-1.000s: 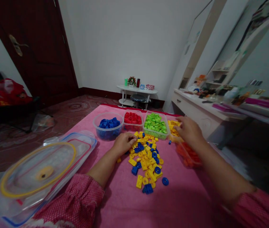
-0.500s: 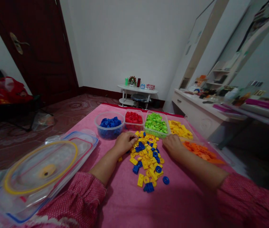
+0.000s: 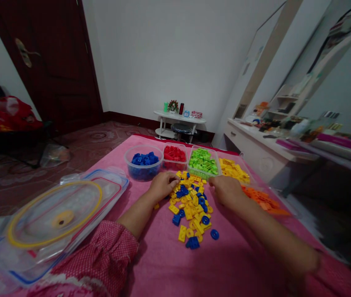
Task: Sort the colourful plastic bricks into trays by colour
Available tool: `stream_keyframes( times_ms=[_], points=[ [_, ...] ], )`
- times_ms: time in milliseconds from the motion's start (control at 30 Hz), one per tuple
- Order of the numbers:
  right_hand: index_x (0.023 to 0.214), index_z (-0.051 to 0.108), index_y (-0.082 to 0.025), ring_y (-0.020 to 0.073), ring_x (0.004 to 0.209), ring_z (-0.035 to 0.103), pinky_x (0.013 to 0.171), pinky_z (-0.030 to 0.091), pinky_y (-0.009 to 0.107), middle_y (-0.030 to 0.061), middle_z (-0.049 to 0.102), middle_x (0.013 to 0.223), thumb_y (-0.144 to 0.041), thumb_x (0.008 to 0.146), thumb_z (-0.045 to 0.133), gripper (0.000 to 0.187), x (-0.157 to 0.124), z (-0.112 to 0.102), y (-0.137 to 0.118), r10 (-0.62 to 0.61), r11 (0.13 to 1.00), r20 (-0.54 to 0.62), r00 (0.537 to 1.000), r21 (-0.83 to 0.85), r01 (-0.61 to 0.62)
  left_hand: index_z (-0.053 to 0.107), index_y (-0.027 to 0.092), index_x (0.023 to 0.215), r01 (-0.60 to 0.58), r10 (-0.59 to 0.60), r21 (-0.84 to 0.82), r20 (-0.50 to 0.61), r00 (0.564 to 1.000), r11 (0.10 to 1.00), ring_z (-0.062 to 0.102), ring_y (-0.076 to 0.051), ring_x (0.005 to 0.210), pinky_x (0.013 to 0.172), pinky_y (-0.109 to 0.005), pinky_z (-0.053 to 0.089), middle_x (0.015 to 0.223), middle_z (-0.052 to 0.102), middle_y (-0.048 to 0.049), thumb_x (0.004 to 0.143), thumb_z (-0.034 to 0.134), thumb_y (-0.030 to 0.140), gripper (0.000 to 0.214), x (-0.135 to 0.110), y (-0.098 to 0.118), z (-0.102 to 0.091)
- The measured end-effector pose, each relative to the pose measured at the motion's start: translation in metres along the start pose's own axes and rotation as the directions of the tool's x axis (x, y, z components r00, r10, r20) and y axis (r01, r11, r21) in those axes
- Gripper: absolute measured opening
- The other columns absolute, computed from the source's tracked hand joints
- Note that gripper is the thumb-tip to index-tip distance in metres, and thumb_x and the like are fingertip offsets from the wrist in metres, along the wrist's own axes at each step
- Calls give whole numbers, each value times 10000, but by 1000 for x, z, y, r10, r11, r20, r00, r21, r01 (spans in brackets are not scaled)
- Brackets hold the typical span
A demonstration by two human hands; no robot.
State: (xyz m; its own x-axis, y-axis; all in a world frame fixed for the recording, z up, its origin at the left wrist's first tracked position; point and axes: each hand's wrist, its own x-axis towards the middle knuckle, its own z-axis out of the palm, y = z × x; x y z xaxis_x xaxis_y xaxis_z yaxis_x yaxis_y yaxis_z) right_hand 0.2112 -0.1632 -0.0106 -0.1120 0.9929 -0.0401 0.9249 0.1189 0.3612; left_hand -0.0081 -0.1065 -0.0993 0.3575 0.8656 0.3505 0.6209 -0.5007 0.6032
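Observation:
A loose pile of yellow and blue toy building blocks (image 3: pixel 190 204), some of them ring-shaped, lies on the pink cloth (image 3: pixel 224 264). My left hand (image 3: pixel 163 186) rests at the pile's far left edge, its fingers curled against the blocks; what they pinch, if anything, is hidden. My right hand (image 3: pixel 226 192) is closed at the far right side of the pile, in front of the green blocks' box. Its fingertips point left, and I cannot make out anything in them. A blue ring (image 3: pixel 214 234) lies apart on the near right.
Beyond the pile stand a round tub (image 3: pixel 142 175) of blue blocks and boxes of red blocks (image 3: pixel 174 153), green blocks (image 3: pixel 203 161) and yellow blocks (image 3: pixel 232 170). Orange blocks (image 3: pixel 262 199) lie at the right. Stacked clear lids (image 3: pixel 79 214) cover the left side.
My right hand has shifted slightly left, closer to the pile, and turned a little, with its forearm lower in view. My left hand stays almost in place. The pile looks the same.

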Motion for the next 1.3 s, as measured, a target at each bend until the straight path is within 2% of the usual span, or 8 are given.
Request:
stream_keyframes(
  times_ms=[167,367,600,733,900,1067,1233,1300],
  points=[
    [910,687,-253,152,755,603,576,329,224,32,687,877,-169,722,545,250,-15,-13,2,-95,938,5,995,334,88,707,173,901,34,-34,-55,4,999,998,609,-155,772,654,-225,421,872,701,-38,801,497,301,266,0,4,-3],
    [903,678,-213,138,735,568,599,333,213,19,665,829,-147,655,580,275,-23,11,-14,-198,827,-80,977,522,210,714,168,885,16,-15,10,-45,999,1000,596,-146,731,645,-229,410,852,691,-50,807,499,297,263,2,28,-21],
    [807,669,-179,144,715,578,599,344,223,47,668,813,-96,721,490,216,-17,13,2,-122,870,-100,987,468,155,722,271,876,-43,-15,207,271,963,977,603,-188,758,618,-232,390,811,690,-18,602,717,284,275,-2,51,-30],
    [896,672,-177,219,877,617,664,378,267,115,672,973,-105,762,489,238,-22,17,3,-9,960,-35,999,279,19,669,296,1034,-83,7,272,269,963,959,606,-219,845,660,-256,409,942,678,-42,638,657,179,414,-6,61,-27],
    [944,655,-129,257,926,632,673,395,293,172,669,1012,-82,819,415,274,-24,22,-8,44,983,88,995,176,-59,649,282,1060,-184,57,380,322,945,907,602,-271,904,696,-307,429,982,664,-81,659,603,173,418,-8,66,-22],
    [905,653,-161,235,875,625,642,373,270,122,679,957,-152,759,523,195,-25,17,-5,32,957,3,999,288,-32,670,299,1021,-220,67,422,348,935,879,610,-266,880,701,-313,435,967,675,-74,669,584,172,384,-8,63,-16],
    [988,647,-213,174,873,586,700,376,235,46,663,965,-170,707,560,297,-28,21,-10,-179,808,-114,977,550,212,686,291,975,-149,30,392,293,956,908,614,-265,887,725,-317,437,950,684,-65,651,590,151,367,-8,62,-18],
    [978,652,-197,173,892,572,745,376,237,53,655,974,-150,705,550,295,-28,25,-15,-196,779,-113,974,586,224,690,272,947,-137,48,338,260,964,931,608,-257,900,736,-307,436,961,679,-64,634,620,182,333,-7,62,-19]
  ],
)
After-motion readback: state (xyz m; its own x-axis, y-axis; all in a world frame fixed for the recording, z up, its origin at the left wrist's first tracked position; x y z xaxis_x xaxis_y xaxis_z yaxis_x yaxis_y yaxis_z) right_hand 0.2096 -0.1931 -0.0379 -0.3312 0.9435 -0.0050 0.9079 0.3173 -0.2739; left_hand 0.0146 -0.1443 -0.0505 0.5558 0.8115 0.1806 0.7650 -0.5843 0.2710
